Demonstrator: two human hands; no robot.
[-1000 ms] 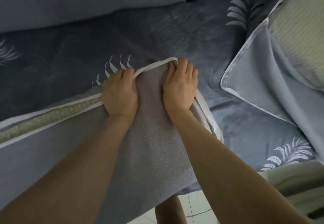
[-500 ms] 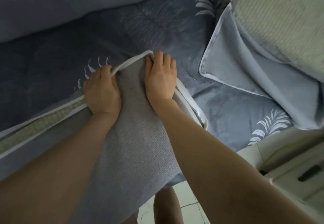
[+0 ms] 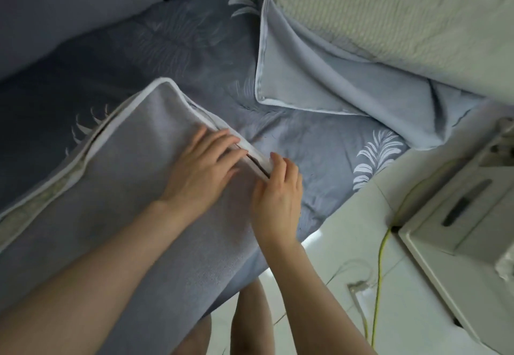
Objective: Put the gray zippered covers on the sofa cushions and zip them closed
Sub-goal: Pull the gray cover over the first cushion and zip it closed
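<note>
The left hand (image 3: 205, 168) lies flat with straight fingers and presses the cover (image 3: 155, 138). The right hand (image 3: 278, 193) pinches its white piped edge at the dark open slit. To zip well, I think both edges must be held close and taut. The cover, gray knit and box-shaped, lies on the sofa (image 3: 306, 138). Beyond are a second cover (image 3: 306, 76) and a ribbed pale cushion (image 3: 389, 15).
</note>
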